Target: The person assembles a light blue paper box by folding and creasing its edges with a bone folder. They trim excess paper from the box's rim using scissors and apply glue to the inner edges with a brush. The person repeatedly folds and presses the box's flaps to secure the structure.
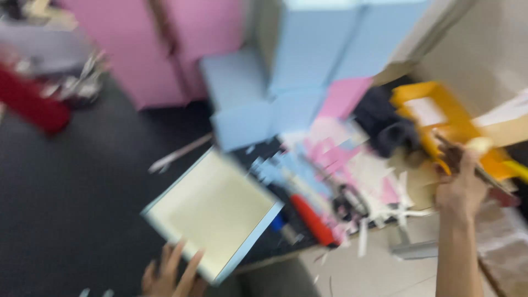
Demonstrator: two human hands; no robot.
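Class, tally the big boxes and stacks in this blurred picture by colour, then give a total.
Pale blue boxes, stacked: at least 3; blur hides more
Pink cabinets: 2
Yellow tray: 1
Open cream-lined box: 1
Total: 7

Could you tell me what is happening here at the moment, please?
The picture is motion-blurred. A person's left hand holds the near edge of a shallow open box, pale inside with a light blue rim. The right hand reaches to the yellow tray, seemingly holding something small that cannot be made out. Between them lie pink, blue and white paper scraps, with a red-handled tool nearby. Blue boxes and pink boxes stand behind.
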